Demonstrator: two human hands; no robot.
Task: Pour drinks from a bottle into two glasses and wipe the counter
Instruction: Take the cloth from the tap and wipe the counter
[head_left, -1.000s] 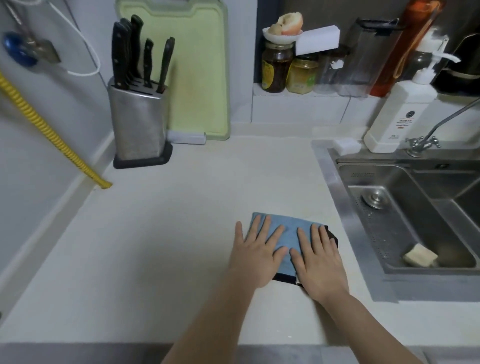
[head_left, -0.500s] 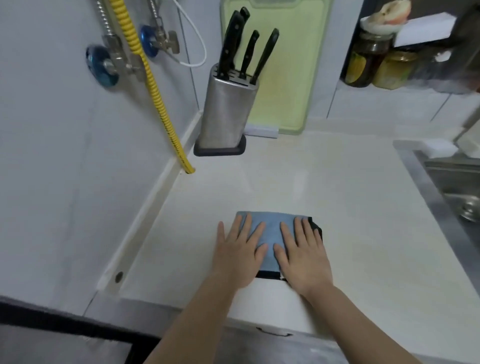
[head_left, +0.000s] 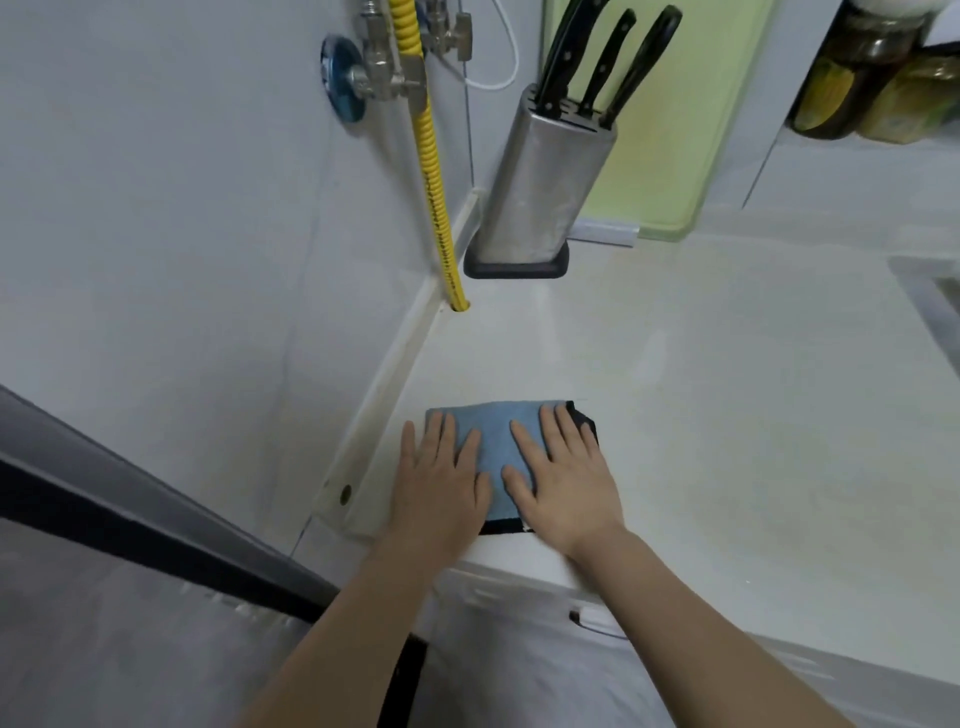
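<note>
we have both palms flat on the blue cloth (head_left: 496, 452), which lies low in the middle of the frame on the pale counter (head_left: 727, 415), close to its front edge and its left end. our left hand (head_left: 441, 478) covers the cloth's left part, with its outer fingers spilling past the cloth onto the bare counter, and our right hand (head_left: 563, 475) covers its right part; fingers on both are straight and spread, pressing down and gripping nothing. the cloth's long side runs left to right across the frame, so it sits square under the two hands. we judge this to be the wiping step, and no bottle or glasses show in this view. to the left there is little room: the raised lip where the counter meets the wall (head_left: 208, 260) is just beside the left hand. the open stretch lies to the right and toward the upper middle, ahead of the fingertips. the knife block (head_left: 540, 192) and the yellow hose (head_left: 436, 208) stand well apart at the back, and a sink edge (head_left: 930, 291) shows at far right.
</note>
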